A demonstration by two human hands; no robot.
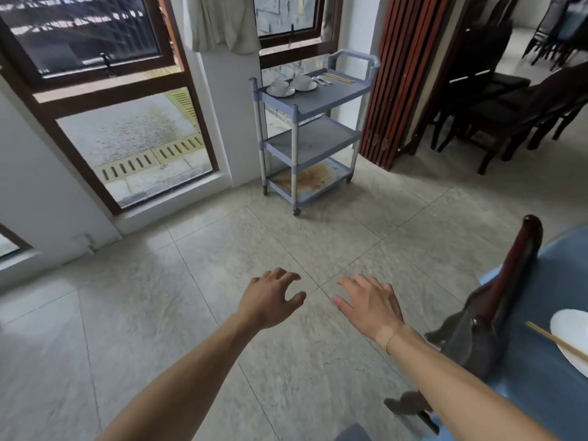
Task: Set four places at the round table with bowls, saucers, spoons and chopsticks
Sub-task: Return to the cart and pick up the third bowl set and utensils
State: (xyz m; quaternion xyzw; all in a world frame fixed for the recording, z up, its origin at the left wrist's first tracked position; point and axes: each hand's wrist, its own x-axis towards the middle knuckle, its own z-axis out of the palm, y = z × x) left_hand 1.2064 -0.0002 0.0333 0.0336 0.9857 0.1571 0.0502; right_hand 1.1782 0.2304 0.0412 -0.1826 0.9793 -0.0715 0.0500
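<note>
Both hands are stretched forward above the floor tiles (222, 249), the left hand (270, 302) and the right hand (370, 308) each with a spread, empty grip. Two bowls (291, 82) on saucers (288, 90), spoons (321, 79) and chopsticks (339, 78) lie on the top shelf of the cart (318, 100), well apart from the hands.

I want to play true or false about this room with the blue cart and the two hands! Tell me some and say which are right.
1. Both hands, left hand and right hand, hold nothing. True.
2. The white bowls on saucers sit on the bottom shelf of the blue plastic cart. False: they sit on the top shelf.
3. Wooden chopsticks lie on the cart's top shelf. True.
4. The cart's bottom shelf is spotless. False: it has a brown stain.
</note>
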